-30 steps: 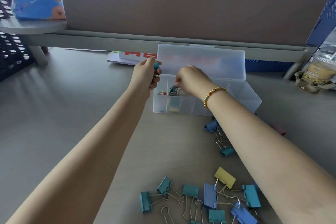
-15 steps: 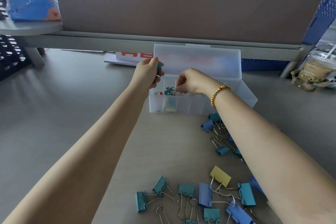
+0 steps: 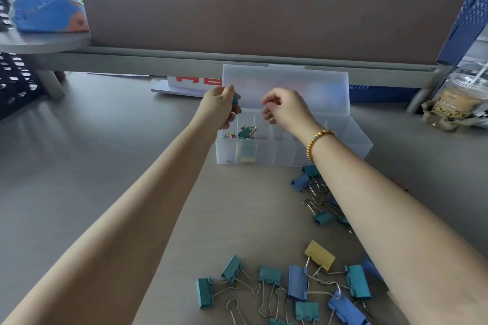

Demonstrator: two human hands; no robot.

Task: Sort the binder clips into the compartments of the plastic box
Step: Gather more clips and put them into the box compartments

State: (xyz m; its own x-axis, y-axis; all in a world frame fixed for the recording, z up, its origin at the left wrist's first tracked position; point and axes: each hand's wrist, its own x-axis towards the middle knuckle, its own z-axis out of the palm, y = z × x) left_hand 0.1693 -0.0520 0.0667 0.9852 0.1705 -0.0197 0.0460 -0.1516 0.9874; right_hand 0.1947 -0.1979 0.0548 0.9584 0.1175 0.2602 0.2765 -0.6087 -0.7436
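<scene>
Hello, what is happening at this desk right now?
A person is sorting binder clips into a clear plastic box with its lid open. The left hand holds a small teal clip above the box's left end. The right hand hovers empty. Many loose clips lie on the desk.

Upright lid (image 3: 290, 90) blocks box (image 3: 343, 150) from behind.

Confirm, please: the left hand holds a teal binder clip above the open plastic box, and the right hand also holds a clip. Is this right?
Not entirely. In the head view the left hand does pinch a teal binder clip above the open plastic box, but the right hand holds nothing: its fingers hang loosely curled over the compartments.
</scene>
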